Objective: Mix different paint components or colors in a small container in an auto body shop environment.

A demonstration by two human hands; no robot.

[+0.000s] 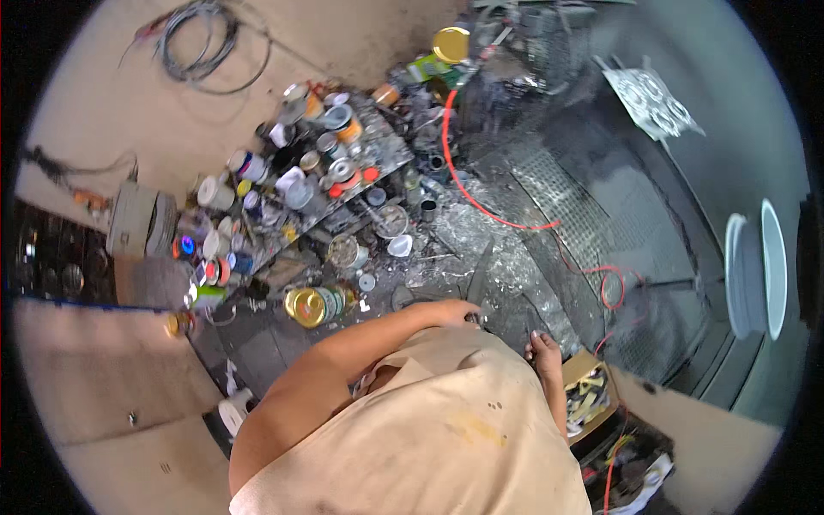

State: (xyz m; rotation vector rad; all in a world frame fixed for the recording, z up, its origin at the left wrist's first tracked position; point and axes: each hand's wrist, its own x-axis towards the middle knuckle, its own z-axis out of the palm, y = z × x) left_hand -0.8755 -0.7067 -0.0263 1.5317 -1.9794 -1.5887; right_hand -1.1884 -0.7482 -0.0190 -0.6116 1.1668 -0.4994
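Note:
My left hand (457, 312) is at the front of my beige, stained clothing, its fingers closed around a small dark metallic object too small to name. My right hand (542, 350) hangs at the right side of my body with curled fingers; whatever they hold is hard to make out. Left of my left hand, a large can with a gold top (307, 305) stands on the grimy dark floor (425, 280). Beside my right hand is an open cardboard box (584, 396) with crumpled pieces in it.
A cluttered bench (390, 150) bears several cans and tubs. A red hose (451, 154) crosses the floor near metal grating (566, 206). Two pale wheel rims (771, 266) hang at the right. A coiled cable (197, 47) is on the left wall, above a grey machine (133, 219).

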